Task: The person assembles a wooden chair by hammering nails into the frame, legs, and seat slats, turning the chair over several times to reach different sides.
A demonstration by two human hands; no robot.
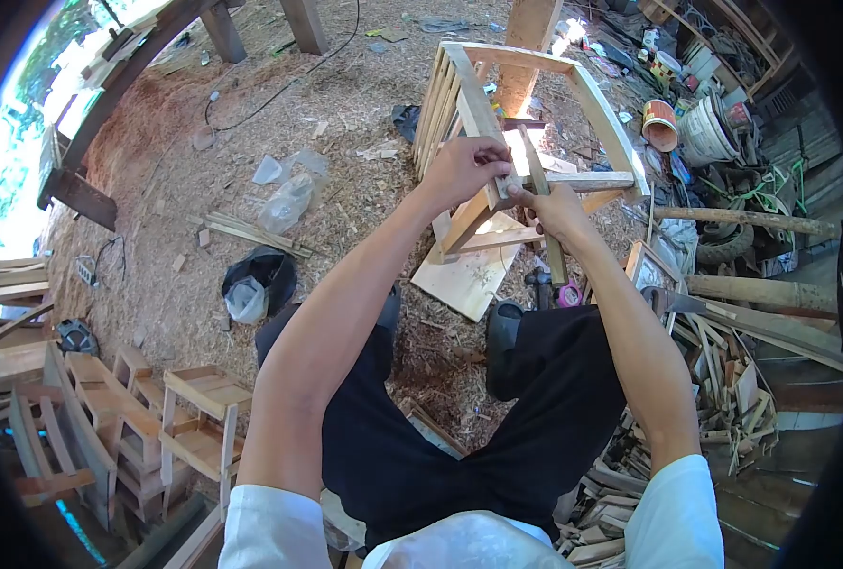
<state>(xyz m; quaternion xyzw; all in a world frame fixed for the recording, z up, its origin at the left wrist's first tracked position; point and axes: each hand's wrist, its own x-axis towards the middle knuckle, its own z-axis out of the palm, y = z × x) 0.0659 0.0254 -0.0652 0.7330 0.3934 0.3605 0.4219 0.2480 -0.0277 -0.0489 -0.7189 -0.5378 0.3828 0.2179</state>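
A pale wooden chair frame (478,102) with a slatted side lies tipped on the ground in front of me. My left hand (469,171) is closed at the near end of its rail, fingers curled over the top edge. At the same corner, my right hand (556,212) is closed, its thumb against the rail's end; its other fingers are partly hidden. A narrow wooden strip (535,163) stands upright beside my right hand, and whether I touch it cannot be seen. Beneath the frame lies a flat light board (473,280).
A pink tape roll (568,295) lies by my right foot. A black bag (258,277) and clear plastic (288,203) are on the sawdust. Small wooden stools (208,389) stand lower left. Right are a handsaw (682,302), wood scraps (725,389) and buckets (704,133).
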